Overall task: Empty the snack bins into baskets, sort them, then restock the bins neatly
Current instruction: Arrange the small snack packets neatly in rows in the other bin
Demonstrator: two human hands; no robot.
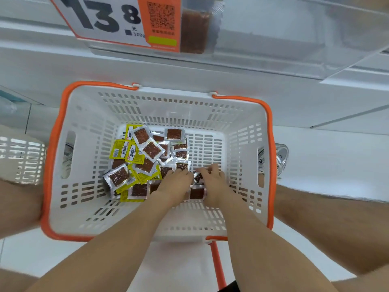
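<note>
A white slotted basket (242, 127) with an orange rim stands on the floor between my legs. On its bottom lies a loose heap of small snack packets (147, 152), silver with brown windows or yellow backs. My left hand (175, 185) reaches down into the heap, fingers curled among the packets near its right side. Right beside it, my right hand (211, 179) has its fingers bent onto packets at the heap's edge. A brown packet (196, 192) shows between the two hands. What each hand grips is hidden under the fingers.
A clear plastic snack bin (263, 39) hangs on the white shelf above, with one brown packet (194, 31) inside and an orange-and-white price sign (117, 20) on its front. A second white basket (21, 161) stands at the left. My shoes show beside the basket.
</note>
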